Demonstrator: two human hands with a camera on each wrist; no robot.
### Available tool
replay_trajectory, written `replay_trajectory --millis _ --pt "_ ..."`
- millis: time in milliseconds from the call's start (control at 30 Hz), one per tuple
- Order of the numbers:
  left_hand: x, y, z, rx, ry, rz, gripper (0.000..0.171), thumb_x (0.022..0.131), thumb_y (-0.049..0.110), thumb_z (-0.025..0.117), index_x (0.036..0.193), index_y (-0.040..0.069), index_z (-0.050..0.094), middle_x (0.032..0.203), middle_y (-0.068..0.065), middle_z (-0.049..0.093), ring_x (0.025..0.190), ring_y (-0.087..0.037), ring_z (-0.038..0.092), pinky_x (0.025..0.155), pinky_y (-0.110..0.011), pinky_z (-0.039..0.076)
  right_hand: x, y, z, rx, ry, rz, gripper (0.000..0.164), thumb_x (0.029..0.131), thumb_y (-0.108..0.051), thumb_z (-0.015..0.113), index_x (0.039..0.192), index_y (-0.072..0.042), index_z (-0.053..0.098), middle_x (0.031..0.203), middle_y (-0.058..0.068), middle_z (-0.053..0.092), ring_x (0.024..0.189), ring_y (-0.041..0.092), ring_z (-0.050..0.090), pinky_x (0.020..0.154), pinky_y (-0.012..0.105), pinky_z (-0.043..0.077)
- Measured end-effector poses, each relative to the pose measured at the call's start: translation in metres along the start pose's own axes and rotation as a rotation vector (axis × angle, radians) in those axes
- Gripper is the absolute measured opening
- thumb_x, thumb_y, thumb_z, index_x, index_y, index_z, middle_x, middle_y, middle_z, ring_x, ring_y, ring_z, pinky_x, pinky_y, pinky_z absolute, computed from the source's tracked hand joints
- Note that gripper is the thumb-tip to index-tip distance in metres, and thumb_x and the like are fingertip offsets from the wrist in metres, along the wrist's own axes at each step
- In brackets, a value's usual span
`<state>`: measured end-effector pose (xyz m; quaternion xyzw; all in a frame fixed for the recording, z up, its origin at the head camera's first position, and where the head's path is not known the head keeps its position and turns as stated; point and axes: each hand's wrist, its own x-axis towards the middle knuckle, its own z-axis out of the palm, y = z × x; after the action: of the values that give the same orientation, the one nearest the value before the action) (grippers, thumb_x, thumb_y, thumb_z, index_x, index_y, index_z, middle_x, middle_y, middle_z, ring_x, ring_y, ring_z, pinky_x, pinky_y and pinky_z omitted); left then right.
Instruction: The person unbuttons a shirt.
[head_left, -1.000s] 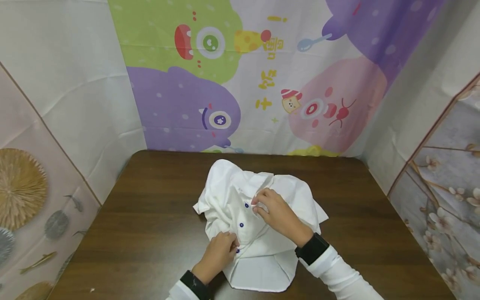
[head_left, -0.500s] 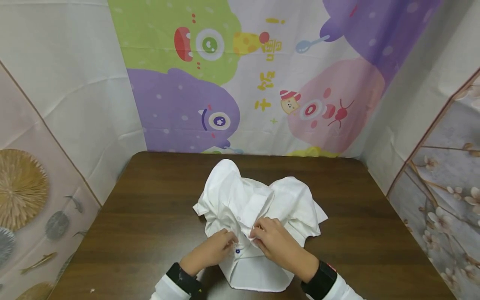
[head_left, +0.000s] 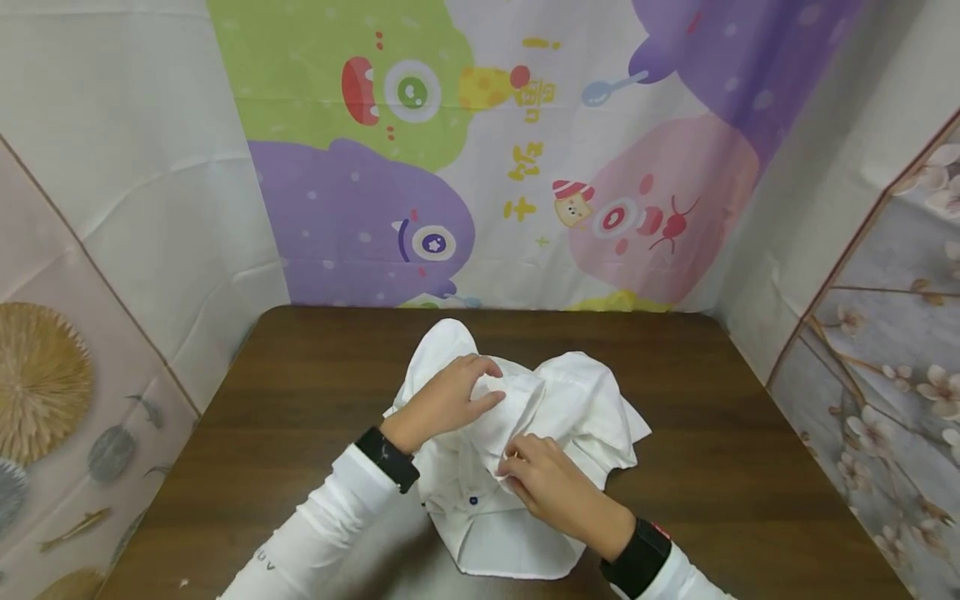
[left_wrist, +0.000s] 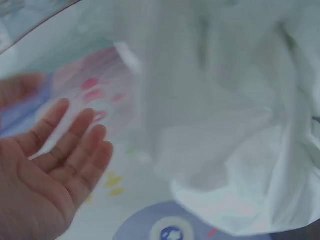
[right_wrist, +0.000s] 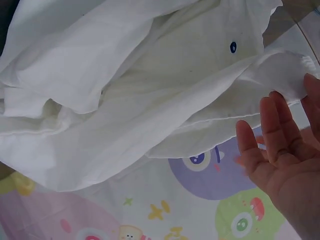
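A white shirt [head_left: 588,400] with blue buttons lies rumpled on the table, its lower end toward me. In the head view, my right hand [head_left: 555,487] pinches a folded front edge near the middle. The right wrist view shows that hand [right_wrist: 287,155] at the raised cloth edge, with a blue button [right_wrist: 233,47] beyond. My left hand [head_left: 446,396] hovers at the shirt's upper left, thumb and fingers apart. Seen from the left wrist, the hand [left_wrist: 55,170] has its fingers extended and holds nothing. One blue button [head_left: 473,501] shows near the lower part; cloth covers the others.
The dark brown wooden table [head_left: 300,375] extends to both sides of the shirt. A cartoon-printed cloth [head_left: 517,150] hangs behind its back edge. Pale curtains stand at left and right. A small white speck [head_left: 183,583] lies at the table's front left.
My right hand first drew the front edge down toward me, covering two buttons, then stayed there. My left hand has let go near the lower button and moved up to the shirt's upper left.
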<state>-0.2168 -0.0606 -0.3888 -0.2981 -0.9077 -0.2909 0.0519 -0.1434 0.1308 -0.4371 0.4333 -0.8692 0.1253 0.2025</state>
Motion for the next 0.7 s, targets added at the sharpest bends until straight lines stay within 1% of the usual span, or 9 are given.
replay_trajectory --millis 100,167,233,300,400,467,533,600,700 --pt "0.015 -0.005 0.015 0.034 -0.087 -0.032 0.047 0.087 0.038 0.062 0.12 0.006 0.054 0.119 -0.01 0.058 0.113 -0.026 0.053 0.093 -0.038 0.044 0.001 0.0 0.0 -0.011 -0.011 -0.009 0.009 0.077 -0.012 0.072 0.085 -0.015 0.069 0.09 -0.001 0.057 0.081 0.012 0.052 0.067 0.026 0.041" --pt "0.023 -0.005 0.025 0.085 -0.109 -0.056 0.058 0.084 0.047 0.063 0.125 0.008 0.051 0.122 -0.011 0.056 0.113 -0.028 0.053 0.09 -0.04 0.046 0.001 -0.001 0.0 -0.016 -0.019 -0.014 0.009 0.077 -0.012 0.071 0.085 -0.015 0.068 0.09 -0.001 0.057 0.081 0.012 0.051 0.067 0.025 0.04" --pt "0.03 -0.003 0.035 0.151 -0.11 -0.065 0.065 0.081 0.051 0.064 0.129 0.009 0.048 0.123 -0.012 0.054 0.11 -0.03 0.054 0.085 -0.042 0.048 0.001 -0.001 0.0 -0.025 -0.027 -0.016 0.009 0.077 -0.012 0.071 0.085 -0.015 0.068 0.09 -0.001 0.057 0.082 0.013 0.051 0.067 0.026 0.04" --pt "0.035 0.0 0.043 0.195 -0.097 -0.071 0.064 0.081 0.045 0.066 0.129 0.008 0.047 0.12 -0.013 0.055 0.104 -0.03 0.057 0.079 -0.041 0.05 0.001 -0.001 0.0 -0.029 -0.031 -0.012 0.009 0.078 -0.012 0.071 0.085 -0.015 0.068 0.09 -0.001 0.057 0.082 0.013 0.051 0.067 0.026 0.04" --pt "0.038 0.003 0.05 0.209 -0.06 -0.086 0.051 0.08 0.025 0.066 0.125 0.007 0.05 0.11 -0.013 0.059 0.092 -0.029 0.061 0.07 -0.037 0.051 0.001 -0.001 0.001 -0.025 -0.038 0.0 0.008 0.079 -0.014 0.07 0.086 -0.016 0.067 0.091 -0.002 0.057 0.083 0.012 0.051 0.067 0.025 0.04" --pt "0.037 0.005 0.049 0.195 -0.02 -0.089 0.044 0.078 0.011 0.064 0.119 0.005 0.053 0.103 -0.013 0.061 0.085 -0.028 0.062 0.067 -0.035 0.051 0.0 -0.001 0.002 -0.016 -0.038 0.008 0.008 0.079 -0.015 0.07 0.086 -0.017 0.067 0.092 -0.002 0.057 0.082 0.012 0.051 0.067 0.025 0.039" --pt "0.034 0.007 0.045 0.176 0.028 -0.074 0.039 0.077 0.003 0.063 0.115 0.004 0.055 0.097 -0.014 0.063 0.081 -0.028 0.063 0.066 -0.036 0.05 -0.001 0.0 0.001 -0.012 -0.036 0.014 0.008 0.079 -0.015 0.07 0.086 -0.017 0.067 0.092 -0.003 0.057 0.082 0.012 0.05 0.066 0.024 0.039" --pt "0.032 0.009 0.037 0.161 0.076 -0.043 0.037 0.076 0.0 0.064 0.112 0.004 0.055 0.093 -0.014 0.064 0.079 -0.028 0.062 0.065 -0.035 0.05 -0.001 0.002 0.0 -0.015 -0.034 0.022 0.01 0.079 -0.015 0.07 0.088 -0.016 0.066 0.091 -0.002 0.056 0.081 0.012 0.05 0.066 0.025 0.039" --pt "0.028 0.014 0.02 0.144 0.15 0.025 0.033 0.076 -0.004 0.064 0.107 0.004 0.057 0.09 -0.013 0.063 0.078 -0.028 0.061 0.064 -0.035 0.049 0.001 0.01 -0.004 -0.053 -0.034 0.071 0.022 0.079 -0.013 0.069 0.1 -0.011 0.063 0.09 0.0 0.057 0.08 0.014 0.051 0.065 0.027 0.041"
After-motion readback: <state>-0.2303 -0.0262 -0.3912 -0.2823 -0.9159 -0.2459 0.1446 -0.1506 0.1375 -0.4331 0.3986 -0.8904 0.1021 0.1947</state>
